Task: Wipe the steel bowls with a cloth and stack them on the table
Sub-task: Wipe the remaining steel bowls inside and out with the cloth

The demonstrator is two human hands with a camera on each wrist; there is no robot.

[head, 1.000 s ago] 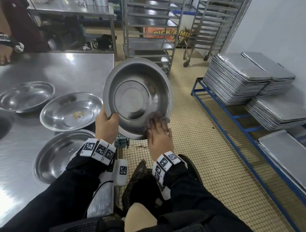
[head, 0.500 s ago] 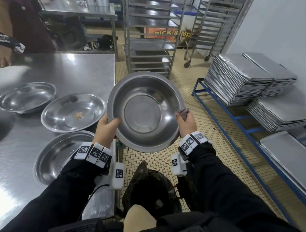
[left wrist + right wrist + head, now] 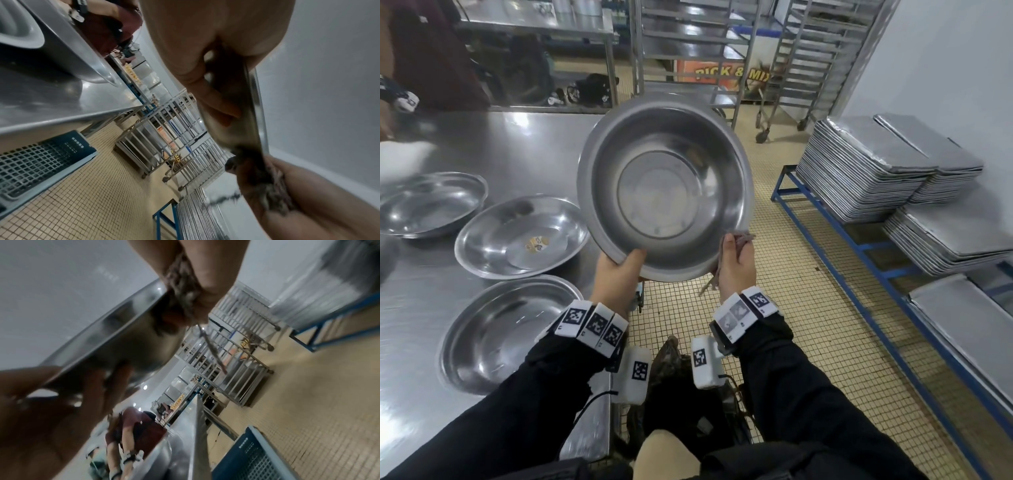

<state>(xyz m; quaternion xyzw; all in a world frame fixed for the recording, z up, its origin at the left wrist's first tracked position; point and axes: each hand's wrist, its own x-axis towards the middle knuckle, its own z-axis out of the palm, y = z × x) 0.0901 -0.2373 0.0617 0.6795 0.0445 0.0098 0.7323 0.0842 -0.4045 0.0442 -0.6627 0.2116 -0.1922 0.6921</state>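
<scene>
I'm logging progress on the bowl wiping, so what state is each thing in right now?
Held steel bowl: off the table, tilted toward the camera, empty.
Cloth: bunched against the held bowl's rim.
Left hand: grips the held bowl's rim.
Right hand: grips the cloth and rim together.
Near bowl: upright on the table, unstacked.
Middle bowl: upright, small scraps inside.
Far bowl: upright, unstacked.

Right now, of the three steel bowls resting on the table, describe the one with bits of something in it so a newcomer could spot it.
Start at the steel table on the left of the head view, where three shallow bowls sit in a row near its right edge. Take the middle bowl, between the far bowl and the near bowl. Only it has small yellowish scraps in its base.
</scene>
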